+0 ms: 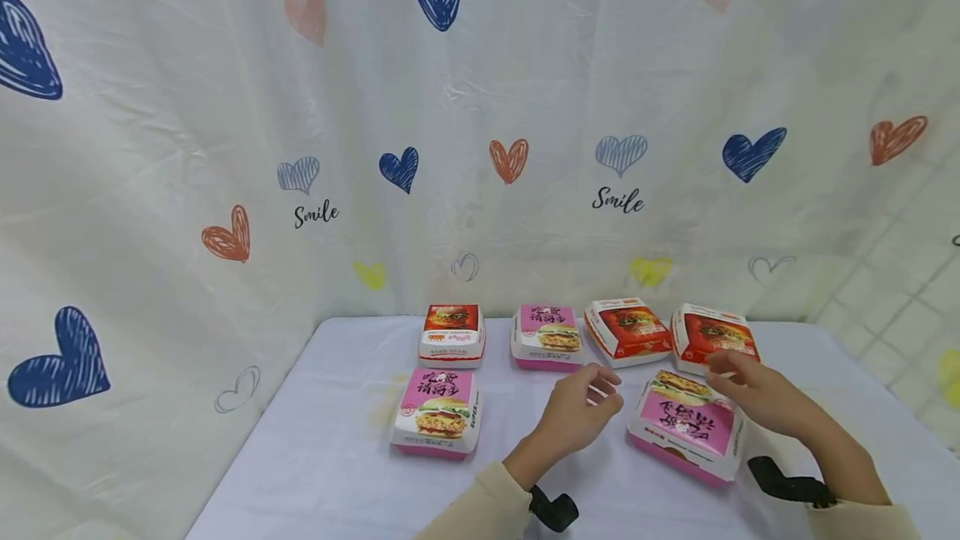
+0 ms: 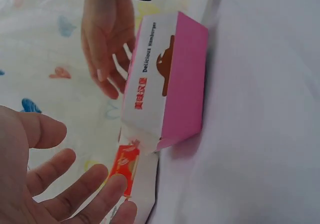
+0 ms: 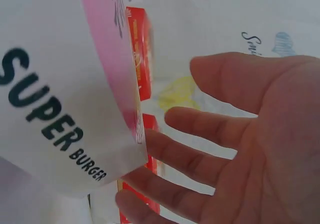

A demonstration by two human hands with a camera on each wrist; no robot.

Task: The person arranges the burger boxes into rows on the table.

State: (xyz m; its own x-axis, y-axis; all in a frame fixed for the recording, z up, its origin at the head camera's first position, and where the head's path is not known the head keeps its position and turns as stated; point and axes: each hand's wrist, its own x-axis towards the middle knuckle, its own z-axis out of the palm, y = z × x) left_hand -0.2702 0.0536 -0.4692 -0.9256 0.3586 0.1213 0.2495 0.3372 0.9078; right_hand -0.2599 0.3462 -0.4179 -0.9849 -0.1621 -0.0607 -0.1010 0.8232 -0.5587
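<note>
A pink and white burger box (image 1: 686, 423) sits at the right front of the table, turned so its print reads upside down. My left hand (image 1: 576, 411) hovers at its left side, fingers loosely bent and holding nothing. Over the box's far right corner is my right hand (image 1: 765, 394), also holding nothing, fingers spread. In the right wrist view, the fingertips (image 3: 132, 176) overlap the corner of the box marked SUPER BURGER (image 3: 55, 119). The left wrist view shows the same box's pink side (image 2: 185, 83) apart from my left fingers (image 2: 82, 184).
Behind stand two red burger boxes (image 1: 628, 332) (image 1: 716, 336) and a pink one (image 1: 547, 336). On the left, a red box (image 1: 452, 336) stands behind another pink box (image 1: 437, 413). A heart-printed curtain (image 1: 510, 107) hangs behind the white-covered table (image 1: 315, 457).
</note>
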